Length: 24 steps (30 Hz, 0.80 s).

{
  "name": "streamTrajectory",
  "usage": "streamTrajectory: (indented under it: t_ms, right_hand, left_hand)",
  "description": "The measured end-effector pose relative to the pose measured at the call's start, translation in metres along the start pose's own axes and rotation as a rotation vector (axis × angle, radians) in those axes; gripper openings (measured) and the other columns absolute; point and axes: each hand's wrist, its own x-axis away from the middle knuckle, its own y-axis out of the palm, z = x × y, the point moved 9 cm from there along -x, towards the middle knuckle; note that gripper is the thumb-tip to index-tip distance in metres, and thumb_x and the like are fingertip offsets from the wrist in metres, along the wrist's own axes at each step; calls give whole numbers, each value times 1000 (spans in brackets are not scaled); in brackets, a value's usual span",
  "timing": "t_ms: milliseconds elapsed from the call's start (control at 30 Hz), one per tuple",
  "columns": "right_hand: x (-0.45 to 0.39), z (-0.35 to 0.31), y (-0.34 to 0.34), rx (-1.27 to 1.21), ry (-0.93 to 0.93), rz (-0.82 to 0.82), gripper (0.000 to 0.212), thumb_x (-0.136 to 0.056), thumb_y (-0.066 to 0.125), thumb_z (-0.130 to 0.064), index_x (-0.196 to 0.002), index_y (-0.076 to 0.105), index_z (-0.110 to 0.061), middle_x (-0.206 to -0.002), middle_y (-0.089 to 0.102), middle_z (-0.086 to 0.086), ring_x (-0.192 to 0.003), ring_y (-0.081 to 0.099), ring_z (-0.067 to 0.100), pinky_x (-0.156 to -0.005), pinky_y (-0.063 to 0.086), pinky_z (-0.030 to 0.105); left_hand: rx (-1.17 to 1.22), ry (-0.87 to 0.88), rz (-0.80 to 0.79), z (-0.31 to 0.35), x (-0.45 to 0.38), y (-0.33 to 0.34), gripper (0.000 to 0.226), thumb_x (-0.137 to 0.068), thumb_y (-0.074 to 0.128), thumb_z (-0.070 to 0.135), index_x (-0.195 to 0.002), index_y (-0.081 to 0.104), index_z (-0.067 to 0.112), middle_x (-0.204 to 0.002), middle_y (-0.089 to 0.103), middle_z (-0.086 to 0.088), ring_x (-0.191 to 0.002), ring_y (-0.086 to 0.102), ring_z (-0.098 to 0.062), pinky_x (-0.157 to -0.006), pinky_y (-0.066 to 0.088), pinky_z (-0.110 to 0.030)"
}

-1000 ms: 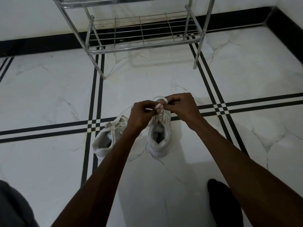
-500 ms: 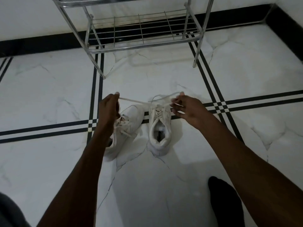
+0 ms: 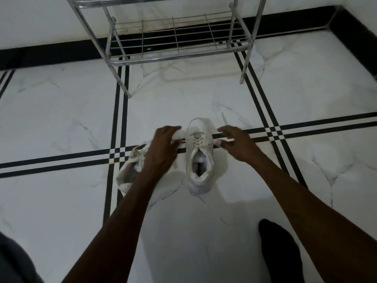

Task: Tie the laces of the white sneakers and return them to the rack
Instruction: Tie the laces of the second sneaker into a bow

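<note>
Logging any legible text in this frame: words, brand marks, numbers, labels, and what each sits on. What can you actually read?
Nothing legible.
Right sneaker: a dark printed patch on the insole, too small and blurred to read.
Left sneaker: half hidden by the left hand; no marking shows.
Metal rack and floor: no text.

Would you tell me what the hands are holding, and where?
Each hand, left hand and right hand, pinches a lace end of the right-side sneaker, one on each side.
</note>
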Motion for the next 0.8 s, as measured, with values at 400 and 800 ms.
streamTrajectory:
  t_ms: [400, 800]
  right_hand:
    - [-3, -33, 22, 149, -256, -14, 8, -88, 67, -1, -87, 75, -5, -85, 74, 11, -75, 65, 19, -71, 54, 35]
    - [-2, -4, 29, 257, -91, 7, 19, -80, 58, 12, -70, 72, 4, -67, 68, 11, -62, 59, 18, -59, 45, 29]
  left_hand:
    - [-321, 104, -66, 17, -17, 25, 23, -82, 77, 15, -104, 78, 19, -86, 79, -2, -86, 71, -25, -95, 41, -42]
    - [-313, -36, -177, -15, 10, 33, 22, -72, 66, -5, -77, 77, 13, -71, 74, -11, -76, 68, -33, -85, 48, -38]
